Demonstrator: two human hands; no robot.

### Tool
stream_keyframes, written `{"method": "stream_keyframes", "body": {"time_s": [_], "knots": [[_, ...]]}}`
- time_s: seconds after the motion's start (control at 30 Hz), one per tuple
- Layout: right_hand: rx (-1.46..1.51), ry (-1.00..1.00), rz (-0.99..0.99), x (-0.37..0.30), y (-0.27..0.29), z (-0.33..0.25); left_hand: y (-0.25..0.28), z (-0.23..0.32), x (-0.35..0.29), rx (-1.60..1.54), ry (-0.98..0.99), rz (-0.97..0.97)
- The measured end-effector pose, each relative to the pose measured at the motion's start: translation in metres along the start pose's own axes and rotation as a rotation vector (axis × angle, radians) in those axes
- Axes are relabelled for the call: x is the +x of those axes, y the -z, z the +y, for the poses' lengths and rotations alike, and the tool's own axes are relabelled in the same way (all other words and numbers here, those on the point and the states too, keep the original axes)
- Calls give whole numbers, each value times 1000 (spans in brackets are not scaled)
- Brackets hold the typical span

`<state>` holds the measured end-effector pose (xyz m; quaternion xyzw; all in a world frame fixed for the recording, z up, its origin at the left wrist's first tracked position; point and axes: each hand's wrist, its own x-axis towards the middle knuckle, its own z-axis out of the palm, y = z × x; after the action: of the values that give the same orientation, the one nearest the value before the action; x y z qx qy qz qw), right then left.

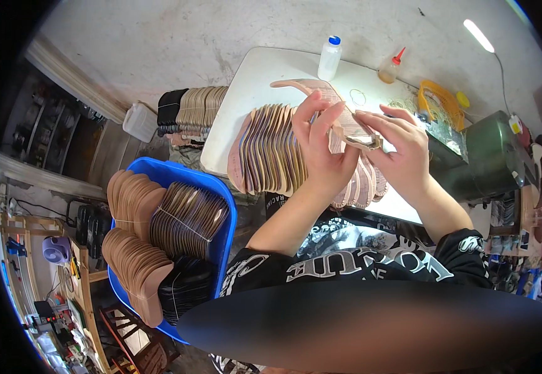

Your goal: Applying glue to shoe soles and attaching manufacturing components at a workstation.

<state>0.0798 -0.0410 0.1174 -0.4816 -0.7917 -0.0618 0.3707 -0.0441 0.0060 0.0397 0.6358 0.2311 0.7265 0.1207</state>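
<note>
Above the white table (pixel 240 81) I hold a pale pink insole (pixel 321 87), its surface finely lined and its far end curving off to the left. My left hand (pixel 324 146) grips it by the side, with fingers and thumb bent round it. At its near end, my right hand (pixel 402 149) pinches the edge between fingers and thumb. Something dark and small shows at that end, too unclear to name. Just left of my hands stands a long row of insoles (pixel 261 153) on edge. More pink insoles (pixel 364 190) lie below my hands, partly hidden by them.
To my left a blue bin (pixel 230 212) holds bundled tan, brown and black insoles. Further stacks (pixel 199 109) stand beyond it. On the table are a white bottle (pixel 329 59), a red-tipped glue bottle (pixel 389 70), and a yellow basket (pixel 442 100). A dark green box (pixel 495 153) stands right.
</note>
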Motion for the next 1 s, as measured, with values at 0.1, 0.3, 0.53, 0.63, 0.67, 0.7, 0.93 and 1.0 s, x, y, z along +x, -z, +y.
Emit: {"method": "stream_keyframes", "body": {"time_s": [0.1,0.3,0.53,0.63,0.67,0.7,0.93,1.0], "knots": [[-1,95,62,-4,-2,10,-1,2,1,-150,57,32],[-57,200,163,-18,-6,21,-5,21,6,-898,786,481],[-92,257,58,-26,-14,29,-7,14,8,-1586,1275,147],[-69,226,-8,-32,-12,30,-13,7,9,-1661,1286,145],[3,157,-8,-35,-10,30,-15,7,8,-1632,1294,139],[62,61,-14,-38,-9,30,-17,6,7,-1609,1310,147],[917,-337,109,-62,-17,21,-25,6,-4,-1265,1131,253],[1159,-439,102,-66,-26,11,-28,11,-7,-1150,1099,284]]}}
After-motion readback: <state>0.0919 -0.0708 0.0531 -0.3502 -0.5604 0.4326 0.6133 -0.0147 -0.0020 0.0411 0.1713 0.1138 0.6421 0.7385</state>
